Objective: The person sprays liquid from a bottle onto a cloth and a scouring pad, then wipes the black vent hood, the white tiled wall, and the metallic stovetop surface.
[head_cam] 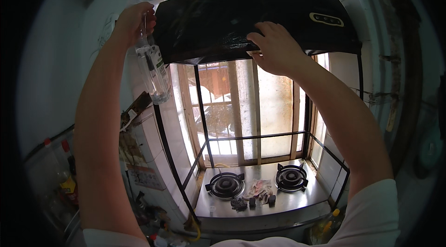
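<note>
My left hand [136, 22] is raised at the upper left, closed around the neck of a clear spray bottle [153, 73] that hangs beside the left end of a black range hood [209, 17]. A little liquid shows low in the bottle. My right hand [275, 46] is at the hood's lower front edge, fingers apart and curved over its dark face; whether it touches or grips something small there I cannot tell. Wet-looking streaks shine on the hood left of that hand. A button panel [327, 19] sits on the hood's right side.
Below stands a steel two-burner gas stove [223, 210] with a crumpled cloth [259, 189] and a dark scouring pad [239, 204]. A black metal frame [258, 137] surrounds it, before a window [275, 114]. Bottles [64, 177] stand at lower left; an oil bottle [325, 228] is at lower right.
</note>
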### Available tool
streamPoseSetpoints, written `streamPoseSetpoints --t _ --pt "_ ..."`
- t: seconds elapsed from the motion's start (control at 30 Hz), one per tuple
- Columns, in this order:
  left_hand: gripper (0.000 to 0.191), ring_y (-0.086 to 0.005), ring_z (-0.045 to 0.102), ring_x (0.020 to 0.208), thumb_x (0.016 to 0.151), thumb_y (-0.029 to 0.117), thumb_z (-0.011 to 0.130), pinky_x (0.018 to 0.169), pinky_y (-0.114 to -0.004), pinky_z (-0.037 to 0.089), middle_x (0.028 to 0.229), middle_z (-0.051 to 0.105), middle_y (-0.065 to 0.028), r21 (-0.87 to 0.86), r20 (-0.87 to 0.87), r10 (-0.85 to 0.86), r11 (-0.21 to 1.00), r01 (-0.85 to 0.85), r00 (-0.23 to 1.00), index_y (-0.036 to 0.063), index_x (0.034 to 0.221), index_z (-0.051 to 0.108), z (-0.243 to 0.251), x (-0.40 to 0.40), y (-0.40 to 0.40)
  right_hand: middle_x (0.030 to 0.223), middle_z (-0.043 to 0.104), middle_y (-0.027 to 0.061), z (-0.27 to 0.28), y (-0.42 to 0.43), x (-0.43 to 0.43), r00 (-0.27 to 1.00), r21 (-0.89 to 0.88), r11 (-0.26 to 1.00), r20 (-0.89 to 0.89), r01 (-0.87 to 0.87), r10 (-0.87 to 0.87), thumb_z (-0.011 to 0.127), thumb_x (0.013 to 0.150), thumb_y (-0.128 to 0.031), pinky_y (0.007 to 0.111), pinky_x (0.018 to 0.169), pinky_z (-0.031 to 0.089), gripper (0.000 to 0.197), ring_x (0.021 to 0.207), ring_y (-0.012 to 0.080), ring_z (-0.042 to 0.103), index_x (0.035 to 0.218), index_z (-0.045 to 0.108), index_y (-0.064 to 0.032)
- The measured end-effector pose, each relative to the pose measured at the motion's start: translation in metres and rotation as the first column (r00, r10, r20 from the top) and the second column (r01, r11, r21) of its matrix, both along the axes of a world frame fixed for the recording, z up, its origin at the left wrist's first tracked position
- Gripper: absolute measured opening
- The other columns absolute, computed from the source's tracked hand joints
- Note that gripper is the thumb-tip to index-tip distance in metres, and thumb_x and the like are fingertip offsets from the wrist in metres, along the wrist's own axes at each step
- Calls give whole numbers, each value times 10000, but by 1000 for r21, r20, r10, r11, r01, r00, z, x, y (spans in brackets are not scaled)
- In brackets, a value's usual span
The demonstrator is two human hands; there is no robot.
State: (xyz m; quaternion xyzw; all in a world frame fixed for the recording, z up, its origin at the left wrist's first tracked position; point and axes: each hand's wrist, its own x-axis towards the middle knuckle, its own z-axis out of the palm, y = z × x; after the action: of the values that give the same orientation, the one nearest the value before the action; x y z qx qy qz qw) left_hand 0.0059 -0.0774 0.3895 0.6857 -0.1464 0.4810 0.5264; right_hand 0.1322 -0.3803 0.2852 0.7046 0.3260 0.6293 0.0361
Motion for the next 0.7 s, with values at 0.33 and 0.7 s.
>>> streamPoseSetpoints --t 0.33,0.7 --pt "202 -107 531 525 804 230 576 504 -267 460 755 589 -70 189 -68 -164 966 175 984 28 812 572 22 25 -82 1277 465 177 -1 -84 13 991 47 990 -5 136 -136 624 817 -245 462 1039 304 430 1237 303 402 1205 536 -82" --pt "193 -121 548 566 791 204 565 541 -278 480 757 579 -76 252 -35 -212 944 214 977 24 858 548 32 47 -168 1285 453 170 -9 -155 13 960 81 959 -90 273 -266 624 820 -259 452 1053 292 450 1240 294 393 1224 519 -88"
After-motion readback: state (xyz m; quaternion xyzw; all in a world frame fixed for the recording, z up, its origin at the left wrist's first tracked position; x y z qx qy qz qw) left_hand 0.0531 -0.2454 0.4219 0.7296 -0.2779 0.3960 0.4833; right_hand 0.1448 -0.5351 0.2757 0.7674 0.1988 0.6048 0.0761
